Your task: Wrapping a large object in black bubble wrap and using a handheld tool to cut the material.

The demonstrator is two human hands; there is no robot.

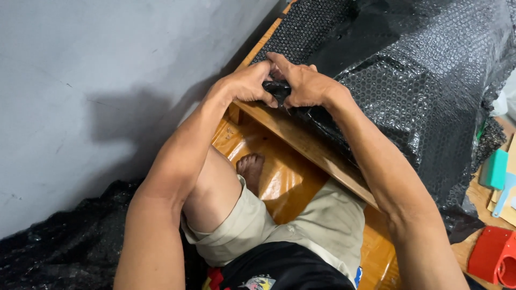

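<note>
Seated on the floor, a person pinches a folded edge of black bubble wrap against the wooden worktop rim, left hand and right hand both clenched on it, fingertips touching. Pulled hard, the thin wrap could tear or slip free. A red tape dispenser lies well apart.

Beside the wooden table: two hands on it, left hand and right hand; one black bubble wrap sheet; one red tape dispenser; one teal scraper; one bare foot beneath.
</note>
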